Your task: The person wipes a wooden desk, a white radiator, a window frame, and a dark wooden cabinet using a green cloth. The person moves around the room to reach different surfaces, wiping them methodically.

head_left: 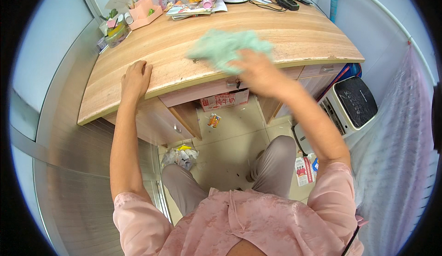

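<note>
A mint-green soft fabric cloth (225,48) is seen in the upper centre of the frame, crumpled upon the wide light-brown wood-grain desk (304,39). The cloth is held by the right hand (261,74), whose fingers are bent over its right part; how tightly it is gripped cannot be told, because both are blurred. By the left hand (136,79), in the left part of the frame, nothing is held: its fingers are loosely bent and are rested on the desk near the front edge. At the upper left of the frame, a pink angular desk organizer (145,14) is placed. To the right of it, a flat pile of papers (182,10) is laid, and on it a pink cylinder (207,0) is placed. Farther right, a black box-shaped adapter (288,3) is seen among black cables. Under the desk, in the centre of the frame, a red-and-white cardboard box (224,100) is placed. At the right of the frame, a white boxy appliance with a black top (353,101) is located beside the desk.
</note>
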Demonstrator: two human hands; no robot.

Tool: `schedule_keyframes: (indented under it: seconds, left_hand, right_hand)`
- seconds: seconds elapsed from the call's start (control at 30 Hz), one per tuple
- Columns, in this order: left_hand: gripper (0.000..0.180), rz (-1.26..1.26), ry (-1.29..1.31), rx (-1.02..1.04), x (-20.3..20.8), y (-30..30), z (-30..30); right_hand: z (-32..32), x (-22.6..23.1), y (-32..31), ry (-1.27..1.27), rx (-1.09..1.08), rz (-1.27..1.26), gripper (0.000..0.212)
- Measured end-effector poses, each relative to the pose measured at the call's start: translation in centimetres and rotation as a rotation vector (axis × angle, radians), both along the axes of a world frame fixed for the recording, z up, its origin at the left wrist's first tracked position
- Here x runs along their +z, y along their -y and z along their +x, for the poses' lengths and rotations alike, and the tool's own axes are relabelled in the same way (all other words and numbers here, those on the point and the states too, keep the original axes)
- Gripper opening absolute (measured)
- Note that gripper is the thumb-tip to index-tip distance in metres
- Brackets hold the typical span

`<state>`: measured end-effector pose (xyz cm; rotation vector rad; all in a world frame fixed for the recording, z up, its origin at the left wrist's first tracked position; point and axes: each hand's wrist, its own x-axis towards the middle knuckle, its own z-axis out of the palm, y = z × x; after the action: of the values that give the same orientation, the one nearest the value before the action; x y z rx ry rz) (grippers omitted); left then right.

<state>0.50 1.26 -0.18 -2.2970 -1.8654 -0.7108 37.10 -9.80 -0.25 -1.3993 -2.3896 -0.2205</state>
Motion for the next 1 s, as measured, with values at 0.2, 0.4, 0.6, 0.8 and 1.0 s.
schedule_keyframes:
  seconds: [0.2,0.4,0.6,0.8,1.0]
  left_hand:
    - [0.053,-0.109,-0.079,0.057,1.3,0.7,0.4]
    - [0.053,-0.170,-0.093,0.043,1.4,1.0,0.2]
    - [0.042,-0.109,-0.138,-0.109,1.9,1.7,1.2]
    - [0.044,-0.142,-0.177,-0.175,2.8,1.8,0.4]
    - [0.048,-0.203,-0.141,-0.208,3.0,0.3,0.5]
  right_hand:
    - [-2.2,1.4,0.1,-0.057,0.166,-0.031,0.042]
    - [-0.4,2.8,-2.7,-0.043,-0.053,-0.178,0.055]
    - [-4.3,4.7,-7.7,0.044,0.266,-0.314,0.061]
    - [12.4,6.7,-10.3,0.053,-0.519,-0.398,0.046]
    - [20.9,2.9,-7.8,-0.346,-0.868,-0.242,0.063]
